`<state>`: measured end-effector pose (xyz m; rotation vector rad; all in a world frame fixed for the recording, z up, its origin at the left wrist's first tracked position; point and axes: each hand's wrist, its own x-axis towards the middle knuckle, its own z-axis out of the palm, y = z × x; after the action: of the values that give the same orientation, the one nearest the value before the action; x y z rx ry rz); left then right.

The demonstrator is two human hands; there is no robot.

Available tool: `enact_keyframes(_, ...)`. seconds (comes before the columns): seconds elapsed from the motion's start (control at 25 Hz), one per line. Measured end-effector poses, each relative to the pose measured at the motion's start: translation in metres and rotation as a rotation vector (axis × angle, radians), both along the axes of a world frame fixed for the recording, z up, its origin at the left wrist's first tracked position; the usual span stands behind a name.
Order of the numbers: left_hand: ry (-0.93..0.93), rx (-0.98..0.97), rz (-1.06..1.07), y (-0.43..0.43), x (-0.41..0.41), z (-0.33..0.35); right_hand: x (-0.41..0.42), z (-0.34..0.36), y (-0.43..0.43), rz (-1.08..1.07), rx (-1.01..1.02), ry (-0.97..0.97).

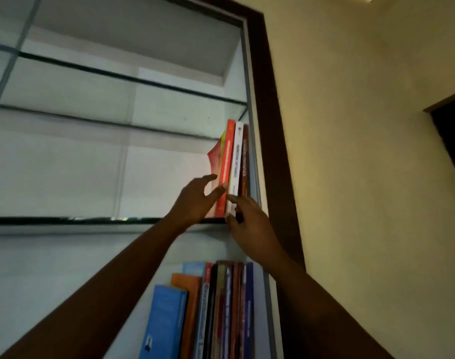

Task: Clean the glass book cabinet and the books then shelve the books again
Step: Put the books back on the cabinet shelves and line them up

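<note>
So, quick count first. We see 3 glass shelves in the glass cabinet (66,172); the top two carry nothing. The third shelf (66,220) has 4 books jammed upright into its far right corner, against the cabinet's metal side rail (249,81). From the left they are a thin soft book (215,157) with its cover bowing out, a red book (227,156), a white book (237,156) and a dark red book (245,156). Below that shelf there's a lower row (221,307), also pushed to the right side. A blue book (164,322) leans at its left end w/ an orange book (191,301) next to it. After those come a bunch of darker spines, at least 8 books total in that row, but it's too blurry for an exact no.

Room-wise, a dark brown frame (273,125) runs round the cabinet, and right of it is a cream wall (363,151). A dark opening (451,141) sits at the far right edge. Lighting is pretty dim.

Both arms reach up to the third shelf. Our left grip (195,200) is spread wide, fingers fairly straight. One fingertip touches the low end of the red book's spine, and the others lie by the soft book. It's not wrapped round anything. Our right grip (249,224) has a finger laid on the bottom of the white book's spine. We can't tell if it's pinching the book or only touching it.
</note>
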<state>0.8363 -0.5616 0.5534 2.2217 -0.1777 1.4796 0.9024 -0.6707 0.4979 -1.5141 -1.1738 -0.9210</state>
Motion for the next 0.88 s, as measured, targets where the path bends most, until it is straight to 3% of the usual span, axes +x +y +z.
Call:
enact_keyframes(0.12, -0.12, 0.227, 0.107, 0.018, -0.056, -0.05, -0.015, -0.021, -0.004, 0.176, -0.046, 0.066)
enact_keyframes(0.24, 0.029, 0.183, 0.182, 0.04, -0.126, -0.13, -0.035, -0.063, 0.009, 0.389, -0.179, 0.107)
enact_keyframes(0.44, 0.222, -0.38, 0.316, 0.077, -0.265, -0.267, -0.109, -0.155, 0.064, 0.615, -0.46, 0.222)
enact_keyframes(0.52, 0.231, -0.523, 0.389, 0.086, -0.319, -0.308, -0.148, -0.188, 0.085, 0.679, -0.537, 0.291)
enact_keyframes(0.88, -0.074, -0.969, 0.862, 0.017, -0.677, -0.464, -0.476, -0.33, 0.155, 1.153, -0.973, 0.446)
